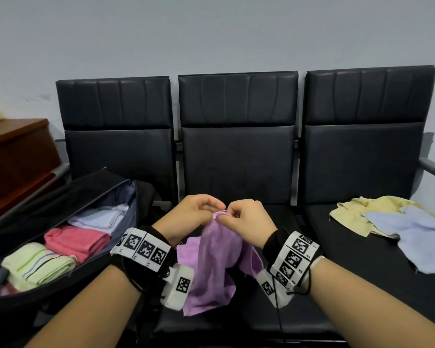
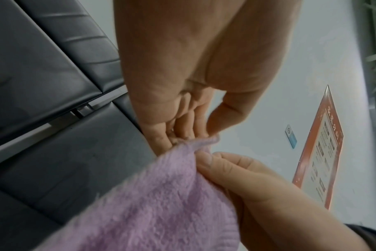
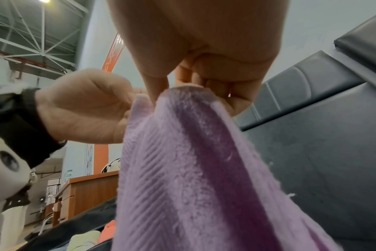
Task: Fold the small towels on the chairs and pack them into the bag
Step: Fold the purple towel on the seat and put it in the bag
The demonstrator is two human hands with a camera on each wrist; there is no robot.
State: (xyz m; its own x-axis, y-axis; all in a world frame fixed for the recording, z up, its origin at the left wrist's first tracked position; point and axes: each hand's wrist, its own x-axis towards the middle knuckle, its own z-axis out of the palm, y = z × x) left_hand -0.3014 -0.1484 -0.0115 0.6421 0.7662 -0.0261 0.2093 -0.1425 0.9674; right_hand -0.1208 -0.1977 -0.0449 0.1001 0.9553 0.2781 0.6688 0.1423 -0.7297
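Note:
A purple towel [image 1: 212, 262] hangs over the middle chair seat, held up by its top edge. My left hand [image 1: 196, 212] and right hand [image 1: 244, 219] pinch that edge side by side, almost touching. In the left wrist view my left hand [image 2: 195, 132] pinches the purple towel [image 2: 152, 203] between thumb and fingers. My right hand [image 3: 204, 84] does the same on the purple towel [image 3: 193, 169] in the right wrist view. A black bag [image 1: 68, 194] lies open on the left chair with folded green [image 1: 38, 264], pink [image 1: 78, 242] and white [image 1: 98, 217] towels inside.
On the right chair seat lie a crumpled yellow towel [image 1: 357, 212] and a light blue towel [image 1: 422, 237] over it. A wooden cabinet [image 1: 15, 151] stands left of the three black chairs [image 1: 239, 156]. A wall rises behind them.

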